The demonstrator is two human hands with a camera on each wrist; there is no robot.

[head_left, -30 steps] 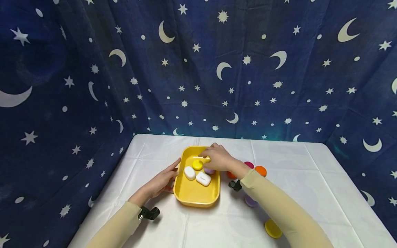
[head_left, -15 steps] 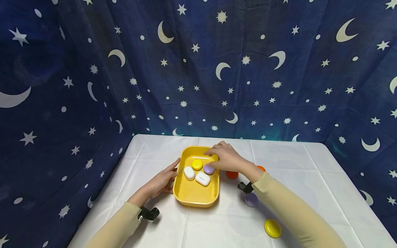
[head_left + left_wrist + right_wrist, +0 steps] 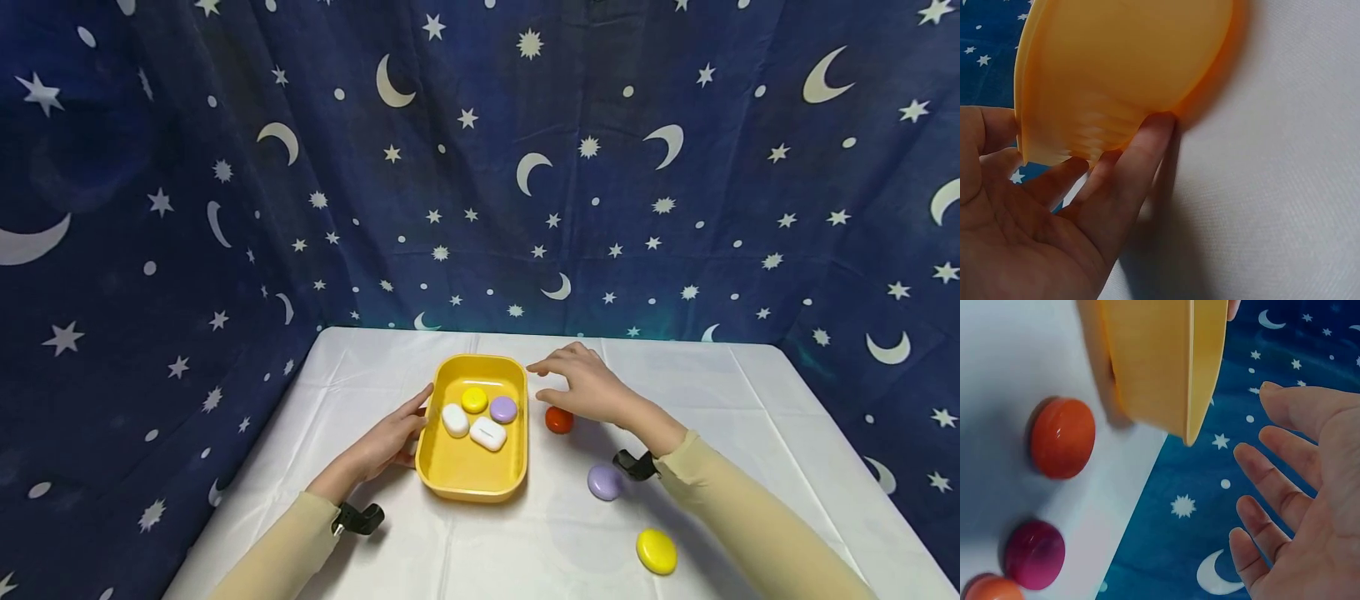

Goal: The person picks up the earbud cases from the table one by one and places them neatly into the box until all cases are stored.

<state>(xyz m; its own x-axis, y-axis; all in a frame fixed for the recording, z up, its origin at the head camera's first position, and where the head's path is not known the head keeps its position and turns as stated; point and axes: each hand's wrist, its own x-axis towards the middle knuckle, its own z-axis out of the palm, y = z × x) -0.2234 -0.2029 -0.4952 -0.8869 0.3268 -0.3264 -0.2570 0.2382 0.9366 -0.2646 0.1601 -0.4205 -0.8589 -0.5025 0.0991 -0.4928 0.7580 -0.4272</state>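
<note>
A yellow tray (image 3: 472, 475) stands on the table. In it lie a glossy yellow disc (image 3: 474, 400), a lavender disc (image 3: 503, 409), a white oval piece (image 3: 455, 420) and a white rounded-rectangular piece (image 3: 488, 433) with a thin dark line on top. My left hand (image 3: 386, 442) rests its fingertips against the outside of the tray's left wall (image 3: 1122, 69). Right of the tray, my right hand (image 3: 588, 387) hovers with fingers spread and nothing in them. Below it sits a red-orange disc (image 3: 558, 420); in the right wrist view a magenta disc (image 3: 1035, 555) shows near it.
A lavender disc (image 3: 604, 482) and a yellow disc (image 3: 656, 552) lie on the white tablecloth (image 3: 525, 550), to the right and nearer me. An orange disc (image 3: 994, 590) is partly cut off in the right wrist view. A starry blue curtain (image 3: 480, 167) hangs behind.
My right hand has moved right, out from over the tray, leaving the lavender disc inside in full view. The left hand stays at the tray wall.
</note>
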